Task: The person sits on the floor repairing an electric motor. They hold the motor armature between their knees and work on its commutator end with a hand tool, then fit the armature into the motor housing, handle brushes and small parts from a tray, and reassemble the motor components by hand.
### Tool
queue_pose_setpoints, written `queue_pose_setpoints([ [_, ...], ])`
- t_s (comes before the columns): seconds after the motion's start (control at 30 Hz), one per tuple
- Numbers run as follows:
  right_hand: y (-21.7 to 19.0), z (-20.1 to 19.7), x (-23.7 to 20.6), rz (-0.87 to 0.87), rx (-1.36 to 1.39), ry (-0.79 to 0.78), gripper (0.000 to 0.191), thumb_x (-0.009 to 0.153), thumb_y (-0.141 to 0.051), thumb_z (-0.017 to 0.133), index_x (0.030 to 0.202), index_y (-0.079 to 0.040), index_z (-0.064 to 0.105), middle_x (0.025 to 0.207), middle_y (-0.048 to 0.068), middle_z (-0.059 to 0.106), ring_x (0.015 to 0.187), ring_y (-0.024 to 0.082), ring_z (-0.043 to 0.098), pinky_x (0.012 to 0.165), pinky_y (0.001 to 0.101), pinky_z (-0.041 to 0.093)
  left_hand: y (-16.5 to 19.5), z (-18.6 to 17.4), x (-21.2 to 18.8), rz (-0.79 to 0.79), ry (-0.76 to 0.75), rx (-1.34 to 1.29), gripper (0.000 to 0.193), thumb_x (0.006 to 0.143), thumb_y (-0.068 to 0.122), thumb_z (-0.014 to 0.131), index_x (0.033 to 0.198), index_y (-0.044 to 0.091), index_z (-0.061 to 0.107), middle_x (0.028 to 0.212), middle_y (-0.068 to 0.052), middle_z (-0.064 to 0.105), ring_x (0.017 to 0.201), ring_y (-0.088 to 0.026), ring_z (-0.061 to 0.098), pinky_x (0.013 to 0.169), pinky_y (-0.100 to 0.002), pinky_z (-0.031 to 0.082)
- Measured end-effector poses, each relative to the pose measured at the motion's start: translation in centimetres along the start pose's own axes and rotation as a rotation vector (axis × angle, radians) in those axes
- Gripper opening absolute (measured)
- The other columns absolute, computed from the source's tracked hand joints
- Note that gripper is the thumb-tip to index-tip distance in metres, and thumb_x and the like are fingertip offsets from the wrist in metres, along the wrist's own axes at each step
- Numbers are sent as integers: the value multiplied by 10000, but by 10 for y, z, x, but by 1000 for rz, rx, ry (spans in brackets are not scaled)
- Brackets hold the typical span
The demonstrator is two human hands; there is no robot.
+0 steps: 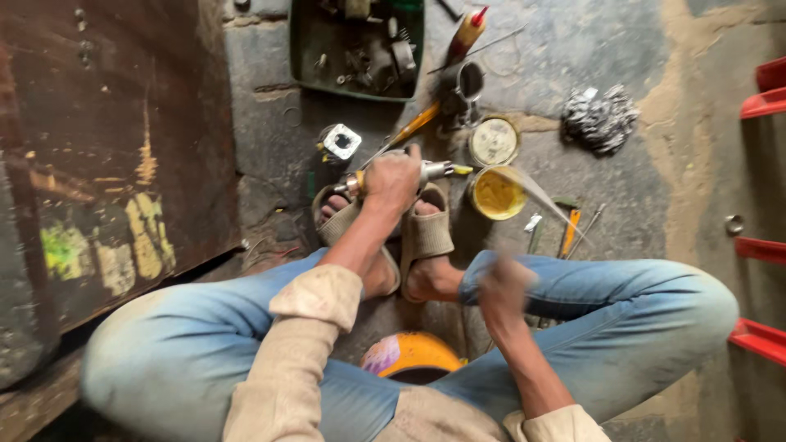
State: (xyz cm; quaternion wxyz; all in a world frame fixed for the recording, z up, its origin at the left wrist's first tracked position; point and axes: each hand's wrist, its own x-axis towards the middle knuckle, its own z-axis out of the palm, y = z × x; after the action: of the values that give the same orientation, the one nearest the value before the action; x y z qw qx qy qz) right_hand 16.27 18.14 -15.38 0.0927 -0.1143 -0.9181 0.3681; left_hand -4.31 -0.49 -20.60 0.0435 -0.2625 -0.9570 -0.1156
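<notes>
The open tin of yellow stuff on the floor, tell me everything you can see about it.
The open tin is round and shallow, metal by its look, filled nearly to the rim with thick yellow paste. It stands upright on the concrete floor, beside the right sandal. Its lid lies just beyond it. Neither hand touches it.

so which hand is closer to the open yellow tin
Left. The left hand grips a metal part over the sandals, just left of the tin. The right hand, blurred, is below the tin by the knee, farther off.
</notes>
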Motion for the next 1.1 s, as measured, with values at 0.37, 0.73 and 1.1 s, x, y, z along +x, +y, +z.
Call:
queue_pose_setpoints([
  [0.37,-32,-2,5,137,-145,-13,215,1075,-141,561,935,22,581,755,333,595,740,534,597,548,557,409,4,-5,0,-8,63,33,226,763,133,704,985,102,677,693,-58,699,634,-224,714,542,-358,562],
  [0.73,8,16,8,104,-256,-38,272,1070,-219,530,1027,6,679,863,306,673,772,521,612,661,572,473,7,-8,0,45,162,96,368,726,160,685,1083,78,717,673,-53,691,610,-209,695,570,-371,548],
  [1.1,51,-36,131,688,-313,336,411,1066,-375,567,1051,0,735,984,289,718,933,470,676,809,570,516,10,-26,0,-44,-2,44,236,815,158,664,1031,69,697,784,-107,740,684,-249,734,617,-391,565],
])
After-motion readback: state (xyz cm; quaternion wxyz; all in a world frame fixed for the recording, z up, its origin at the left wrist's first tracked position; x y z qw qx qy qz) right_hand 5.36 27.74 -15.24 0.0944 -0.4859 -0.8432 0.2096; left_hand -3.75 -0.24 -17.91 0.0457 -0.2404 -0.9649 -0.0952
